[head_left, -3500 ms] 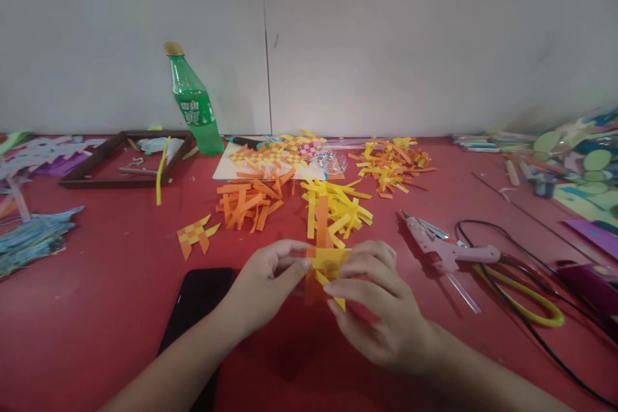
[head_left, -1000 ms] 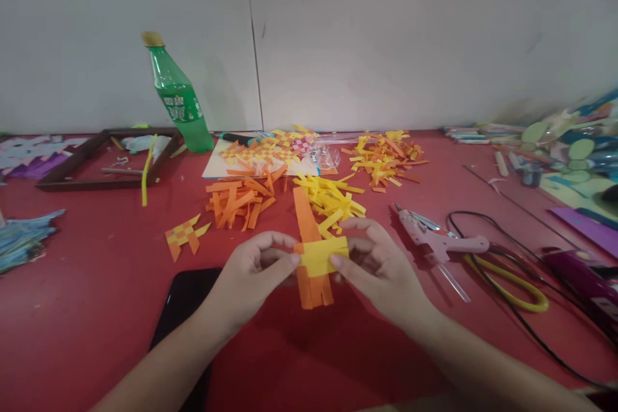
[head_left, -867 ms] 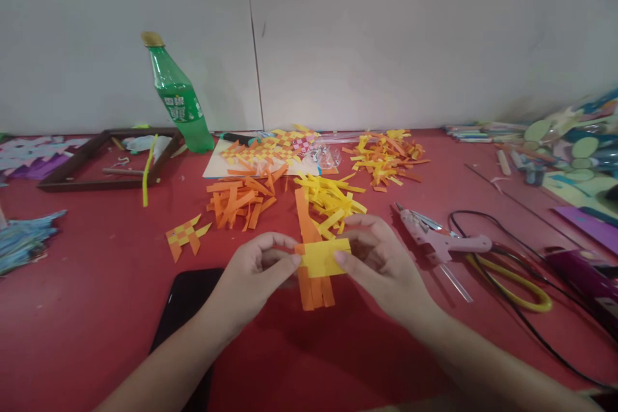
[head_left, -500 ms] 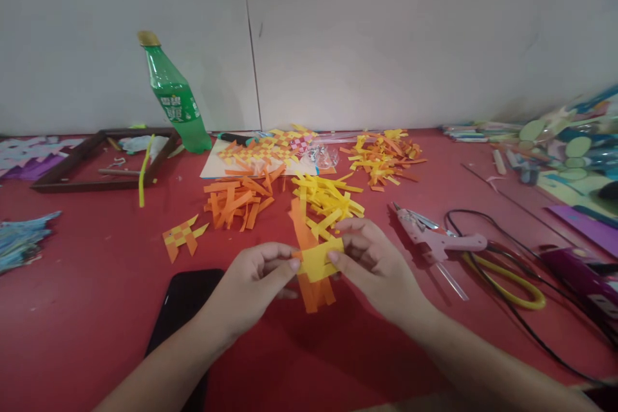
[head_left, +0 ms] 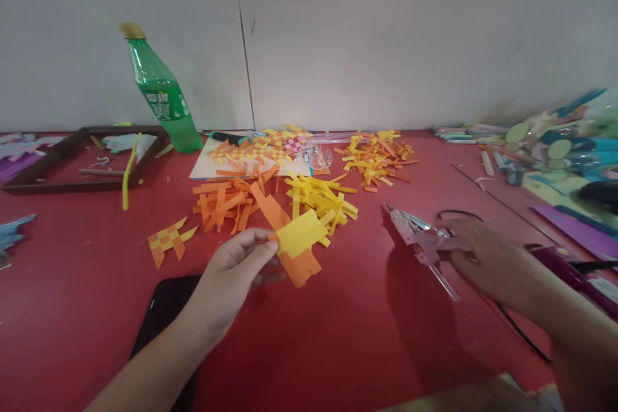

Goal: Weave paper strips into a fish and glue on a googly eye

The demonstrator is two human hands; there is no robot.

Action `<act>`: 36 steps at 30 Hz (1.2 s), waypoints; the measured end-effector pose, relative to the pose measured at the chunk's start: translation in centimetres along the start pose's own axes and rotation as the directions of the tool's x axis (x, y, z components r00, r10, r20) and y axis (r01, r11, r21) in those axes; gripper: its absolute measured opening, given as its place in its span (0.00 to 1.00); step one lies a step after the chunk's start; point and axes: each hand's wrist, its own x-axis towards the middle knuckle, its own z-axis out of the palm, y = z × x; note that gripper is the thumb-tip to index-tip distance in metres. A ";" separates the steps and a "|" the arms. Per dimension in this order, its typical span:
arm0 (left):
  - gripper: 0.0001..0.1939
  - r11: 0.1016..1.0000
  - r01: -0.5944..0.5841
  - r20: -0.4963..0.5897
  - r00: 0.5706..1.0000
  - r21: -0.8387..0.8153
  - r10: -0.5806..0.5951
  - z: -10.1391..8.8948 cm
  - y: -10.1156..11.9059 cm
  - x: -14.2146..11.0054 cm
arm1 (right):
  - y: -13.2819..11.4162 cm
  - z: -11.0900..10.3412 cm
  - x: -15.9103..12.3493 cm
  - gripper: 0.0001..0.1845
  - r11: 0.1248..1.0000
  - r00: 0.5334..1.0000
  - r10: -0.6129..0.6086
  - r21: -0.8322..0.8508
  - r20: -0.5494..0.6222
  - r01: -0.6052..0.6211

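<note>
My left hand (head_left: 244, 264) pinches a woven piece of orange and yellow paper strips (head_left: 302, 235) by its left edge, held above the table. At the right, my right hand (head_left: 492, 264) is closed around the handle of a pink hot glue gun (head_left: 420, 238), a clear glue stick pointing down from it. The fingers are slightly blurred. Behind the woven piece lie piles of orange strips (head_left: 224, 199) and yellow strips (head_left: 321, 196). A finished checkered paper fish (head_left: 168, 240) rests on the table to the left.
A dark phone (head_left: 164, 309) lies beneath my left forearm. Farther back stand a green bottle (head_left: 167, 103) and a brown wooden frame (head_left: 62, 161). A mixed strip pile (head_left: 376, 154) sits at the back. A black cable (head_left: 521, 331) runs under my right arm, near a purple object (head_left: 570, 277).
My right hand has let go of the woven paper and moved right onto the glue gun. The left hand keeps the paper, now tilted. The view has shifted slightly right.
</note>
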 end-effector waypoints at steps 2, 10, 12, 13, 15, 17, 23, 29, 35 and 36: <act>0.10 1.000 0.001 0.018 1.000 -0.016 -0.001 0.1 0.0 0.1 | 1.0 1.4 -1.2 0.16 0.995 0.996 -0.091 -0.044 -0.019 0.090; 0.10 1.000 -0.010 0.002 1.000 -0.010 0.010 0.1 0.0 0.0 | -0.6 1.2 -0.2 0.13 0.992 0.991 -0.100 -0.089 -0.085 0.092; 0.10 1.000 -0.008 0.002 1.000 -0.011 0.008 0.2 0.0 -0.1 | -2.4 -0.7 0.9 0.13 0.993 0.990 -0.094 -0.075 -0.104 0.087; 0.10 1.000 -0.004 0.001 1.000 -0.011 0.004 0.2 -0.1 -0.1 | -3.7 -1.6 1.5 0.13 0.998 0.990 -0.054 -0.051 -0.127 0.048; 0.09 1.000 0.012 0.010 1.000 -0.004 -0.012 0.2 -0.2 -0.2 | -6.8 -2.8 2.6 0.10 0.994 0.976 -0.104 0.016 -0.189 0.109; 0.09 1.000 0.022 0.024 0.999 0.016 -0.022 0.3 -0.3 -0.4 | -10.1 -3.0 3.5 0.07 0.952 0.942 -0.283 0.065 -0.183 0.298; 0.12 0.999 0.019 0.047 0.999 0.040 -0.020 0.6 -0.4 -0.6 | -15.4 0.5 3.4 0.10 0.858 0.899 -0.390 0.275 -0.198 0.433; 0.13 0.999 0.032 0.087 0.996 0.013 -0.033 0.7 -0.4 -0.5 | -14.4 2.0 2.4 0.09 0.872 0.919 -0.325 0.305 -0.225 0.383; 0.13 0.999 0.035 0.076 0.996 0.020 -0.036 0.7 -0.2 -0.6 | -14.4 2.1 2.9 0.12 0.883 0.916 -0.367 0.250 -0.161 0.397; 0.13 0.999 0.034 0.080 0.996 0.022 -0.035 0.7 -0.2 -0.6 | -14.5 2.2 2.9 0.12 0.884 0.916 -0.370 0.244 -0.157 0.399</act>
